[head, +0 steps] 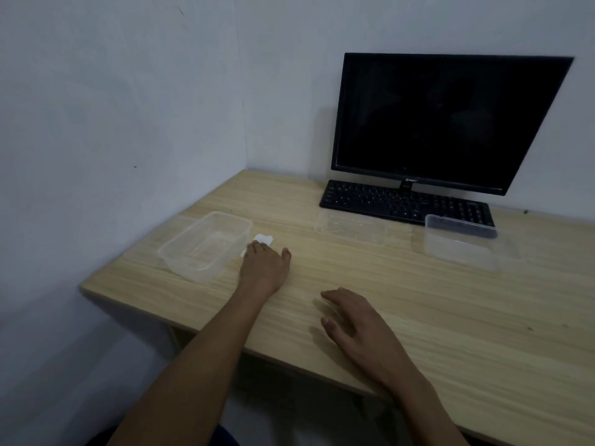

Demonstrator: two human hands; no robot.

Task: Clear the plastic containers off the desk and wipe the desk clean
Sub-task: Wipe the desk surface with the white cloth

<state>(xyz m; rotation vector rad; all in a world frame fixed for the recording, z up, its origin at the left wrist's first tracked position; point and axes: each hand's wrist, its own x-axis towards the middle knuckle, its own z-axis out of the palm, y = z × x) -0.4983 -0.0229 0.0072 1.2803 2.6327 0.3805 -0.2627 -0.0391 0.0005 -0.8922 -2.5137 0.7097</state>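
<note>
Plastic containers are not off the table (418, 317) yet. I can see three clear pieces on the wood. A deep clear tub (206, 244) sits at about 10 o'clock from the middle of the table, near the wall. A flat clear lid or shallow tray (349, 226) lies at about 12 o'clock, just in front of the black keyboard (405, 201). Another clear tub (458, 241) sits at about 2 o'clock, touching or just in front of the right end of the keyboard. A dark monitor (444, 120) stands behind them.

The left hand (264, 268) reaches out to a small white tissue (262, 241) that lies just beside the deep tub. Its fingers (256, 247) lie on top of the tissue, pressing or touching it. They look fairly flat, but I cannot tell for sure if they pinch it. The right hand (351, 320) rests low over the table at about 6 o'clock, with loose, spread fingers and nothing in it.

So I think the job is only at the start. No tub has been moved away. The tissue looks ready for wiping. All three clear pieces need to go, and then the whole table needs a wipe.
</note>
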